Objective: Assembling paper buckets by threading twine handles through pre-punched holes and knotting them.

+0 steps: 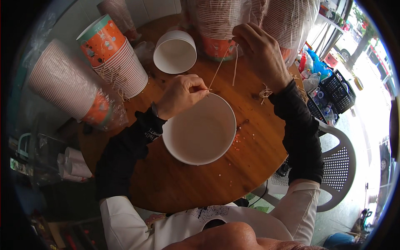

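At the centre of the worktop [179, 183], a paper tub [199, 129]; beyond it, slightly left, a second tub [175, 56]. To the left, two tub stacks [125, 71] side by side; at the far side, wrapped stacks [223, 18]. Between left hand [181, 96] and right hand [262, 54], a string [218, 71]. Off the right edge, a plastic chair [348, 160]; beyond, crates [339, 92].
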Motion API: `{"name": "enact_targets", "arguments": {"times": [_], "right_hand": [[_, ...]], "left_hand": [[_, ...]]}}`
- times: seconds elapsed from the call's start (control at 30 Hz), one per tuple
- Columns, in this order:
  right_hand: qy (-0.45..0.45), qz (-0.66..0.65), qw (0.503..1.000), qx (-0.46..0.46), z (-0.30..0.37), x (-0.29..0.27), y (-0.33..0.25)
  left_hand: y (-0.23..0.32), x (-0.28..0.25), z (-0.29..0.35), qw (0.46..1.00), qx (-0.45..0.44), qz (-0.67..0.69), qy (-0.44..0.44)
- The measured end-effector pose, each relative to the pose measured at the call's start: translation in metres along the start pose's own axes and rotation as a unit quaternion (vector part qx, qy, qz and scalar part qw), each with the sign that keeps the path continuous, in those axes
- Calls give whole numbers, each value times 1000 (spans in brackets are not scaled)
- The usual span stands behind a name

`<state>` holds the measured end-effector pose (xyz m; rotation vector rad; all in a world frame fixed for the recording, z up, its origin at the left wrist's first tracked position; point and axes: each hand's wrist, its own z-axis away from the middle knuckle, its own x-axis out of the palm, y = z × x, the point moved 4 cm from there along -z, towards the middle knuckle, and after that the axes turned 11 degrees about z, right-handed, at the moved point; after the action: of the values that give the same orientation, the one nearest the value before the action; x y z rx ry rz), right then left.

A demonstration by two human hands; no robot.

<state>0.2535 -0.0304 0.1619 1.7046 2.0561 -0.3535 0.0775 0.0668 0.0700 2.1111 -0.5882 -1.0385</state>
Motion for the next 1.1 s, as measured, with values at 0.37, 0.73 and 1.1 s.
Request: {"name": "enact_targets", "arguments": {"times": [0.37, 0.73, 1.1], "right_hand": [[-191, 25, 980, 41, 61, 24, 22], [-401, -409, 708, 412, 134, 18, -14], [-173, -774, 387, 471, 114, 44, -80]], "left_hand": [[-25, -65, 15, 979, -6, -176, 99], [-70, -117, 41, 943, 42, -185, 273], [8, 36, 97, 913, -141, 374, 87]]}}
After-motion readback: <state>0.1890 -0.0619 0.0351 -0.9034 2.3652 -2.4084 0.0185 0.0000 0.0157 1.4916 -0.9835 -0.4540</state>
